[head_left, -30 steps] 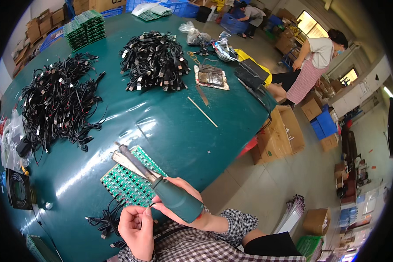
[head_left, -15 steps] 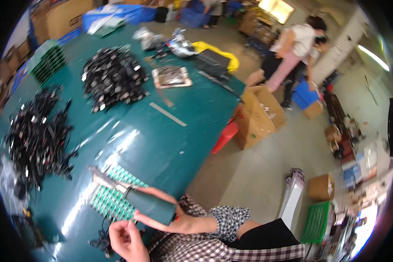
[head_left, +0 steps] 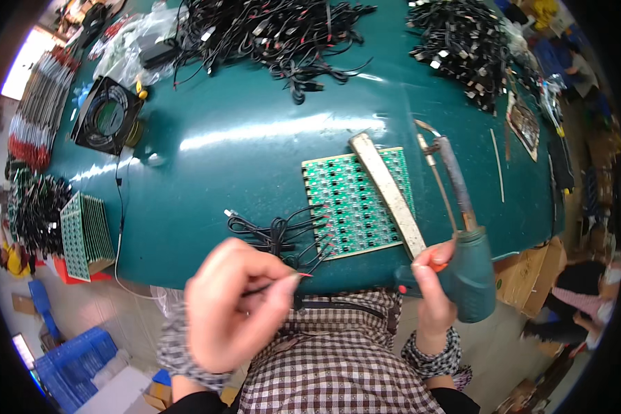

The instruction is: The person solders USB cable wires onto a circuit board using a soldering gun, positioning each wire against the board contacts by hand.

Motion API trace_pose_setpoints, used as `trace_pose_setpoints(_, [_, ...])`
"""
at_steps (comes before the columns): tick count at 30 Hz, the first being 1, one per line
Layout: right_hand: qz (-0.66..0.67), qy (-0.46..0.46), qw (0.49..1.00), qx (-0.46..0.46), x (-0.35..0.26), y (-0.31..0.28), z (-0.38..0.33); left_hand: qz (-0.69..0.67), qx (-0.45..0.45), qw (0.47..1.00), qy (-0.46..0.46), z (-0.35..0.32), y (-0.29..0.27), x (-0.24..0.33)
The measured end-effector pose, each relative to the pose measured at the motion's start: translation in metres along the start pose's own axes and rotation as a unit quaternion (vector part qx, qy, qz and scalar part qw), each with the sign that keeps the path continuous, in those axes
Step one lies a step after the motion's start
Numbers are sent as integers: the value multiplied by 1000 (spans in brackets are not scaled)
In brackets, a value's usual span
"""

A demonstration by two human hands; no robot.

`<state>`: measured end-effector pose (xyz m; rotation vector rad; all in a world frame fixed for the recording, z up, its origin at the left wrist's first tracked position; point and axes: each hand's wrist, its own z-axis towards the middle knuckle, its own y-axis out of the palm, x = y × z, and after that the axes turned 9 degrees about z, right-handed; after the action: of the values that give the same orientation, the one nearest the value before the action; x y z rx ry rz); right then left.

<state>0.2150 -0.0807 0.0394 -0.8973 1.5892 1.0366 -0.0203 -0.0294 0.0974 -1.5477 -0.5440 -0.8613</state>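
Note:
My left hand (head_left: 238, 303) is closed in a pinch on a thin cable whose red wire tip (head_left: 305, 274) pokes out past the fingertips. With my right hand (head_left: 435, 290) I grip a green-handled soldering gun (head_left: 472, 276), its metal tube and bent tip pointing away over the table. Between the hands lies a panel of green circuit boards (head_left: 348, 200). Several black cables (head_left: 276, 234) run from its left edge into a small tangle. A worn metal bar (head_left: 386, 190) rests slantwise across the panel, its near end by my right thumb.
Two heaps of black cables (head_left: 262, 34) lie along the far side of the green table (head_left: 207, 186). A black fan (head_left: 107, 116) stands at the left, near stacked circuit panels (head_left: 86, 234). At right are a thin strip (head_left: 497, 165) and a cardboard box (head_left: 531, 276).
The view has swung left and down toward the panel. The soldering gun, over the panel before, is now to its right. A red-tipped wire now shows in my left hand.

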Motion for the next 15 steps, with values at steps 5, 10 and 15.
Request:
trace_pose_setpoints(5, [73,-73,991,-86,8,-8,12,9,-127,992,3,47,-16,-49])
trace_pose_setpoints(10, [26,-14,994,-103,6,-19,8,2,-219,974,56,87,11,-75])
trace_pose_setpoints(15, [-16,23,999,-42,5,-15,8,-77,-268,960,-30,106,29,-85])
